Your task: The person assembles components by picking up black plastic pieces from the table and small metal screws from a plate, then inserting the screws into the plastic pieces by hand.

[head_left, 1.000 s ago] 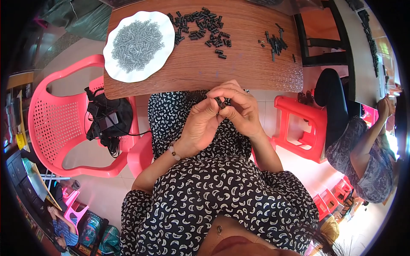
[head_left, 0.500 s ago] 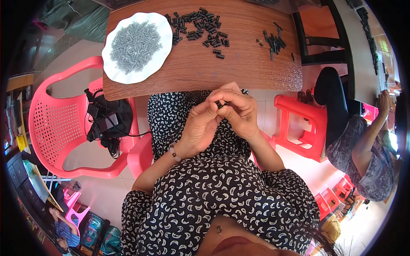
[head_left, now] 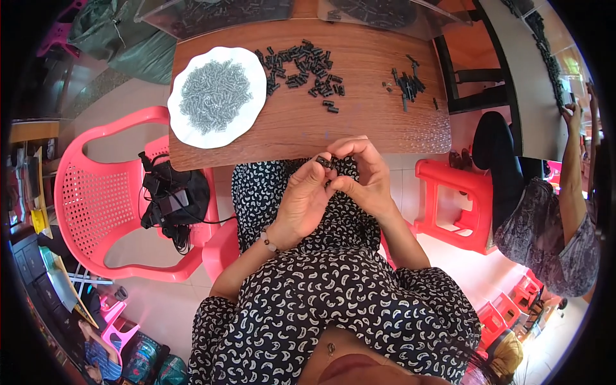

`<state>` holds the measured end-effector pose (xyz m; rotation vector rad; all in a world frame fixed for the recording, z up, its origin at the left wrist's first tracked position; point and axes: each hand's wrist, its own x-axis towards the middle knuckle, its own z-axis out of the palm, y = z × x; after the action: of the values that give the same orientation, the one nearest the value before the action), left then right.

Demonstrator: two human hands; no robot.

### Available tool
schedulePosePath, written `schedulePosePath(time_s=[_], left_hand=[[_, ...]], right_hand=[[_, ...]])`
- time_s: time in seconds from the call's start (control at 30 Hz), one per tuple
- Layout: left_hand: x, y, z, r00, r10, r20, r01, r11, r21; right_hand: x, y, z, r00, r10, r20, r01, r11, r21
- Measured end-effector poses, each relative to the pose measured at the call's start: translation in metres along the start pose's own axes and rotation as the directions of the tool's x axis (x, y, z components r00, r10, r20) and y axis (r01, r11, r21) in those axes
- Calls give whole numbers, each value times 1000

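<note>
Above my lap, just off the table's near edge, my left hand (head_left: pixel 299 200) pinches a small black cylindrical part (head_left: pixel 325 162) between thumb and fingers. Close on its other side is my right hand (head_left: pixel 368 185), fingers curved and thumb held apart, a gap showing between them. The right fingertips come close to the part; whether they touch it I cannot tell. On the table, a white wavy-rimmed plate (head_left: pixel 180 126) carries a heap of small silvery pieces that look like springs (head_left: pixel 215 96). Many similar short black parts (head_left: pixel 312 63) lie loose beside the plate.
The brown wooden table (head_left: pixel 378 122) also bears thin black sticks (head_left: pixel 408 85) at right. Clear-walled bins (head_left: pixel 218 16) stand along its back. A pink chair (head_left: pixel 96 199) holds a black bag (head_left: pixel 176 202) at left. Right are a red stool (head_left: pixel 459 205) and another person (head_left: pixel 545 231).
My right thumb has come away from the black part, and the hands have parted slightly. The part now sits at my left thumb tip. The whole view has shifted, showing more of the table's back.
</note>
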<state>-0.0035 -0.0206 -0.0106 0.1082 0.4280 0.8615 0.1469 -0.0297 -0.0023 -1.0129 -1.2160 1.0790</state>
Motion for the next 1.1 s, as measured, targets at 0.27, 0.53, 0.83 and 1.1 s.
schedulePosePath(time_s=[0.27, 0.53, 0.83, 1.1], left_hand=[[0, 0, -3, 1000, -3, -1, 3, 1000, -24], [0, 2, -1, 1000, -17, -9, 17, 1000, -3], [4, 5, 5, 999, -22, -28, 23, 999, 40], [21, 33, -5, 993, 26, -116, -37, 995, -93]], right_hand=[[2, -5, 3, 999, -32, -17, 29, 987, -155], [6, -9, 5, 998, -46, -43, 35, 977, -210], [10, -10, 2, 996, -80, -44, 60, 938, -343], [75, -47, -30, 903, -429, -12, 328, 709, -624]])
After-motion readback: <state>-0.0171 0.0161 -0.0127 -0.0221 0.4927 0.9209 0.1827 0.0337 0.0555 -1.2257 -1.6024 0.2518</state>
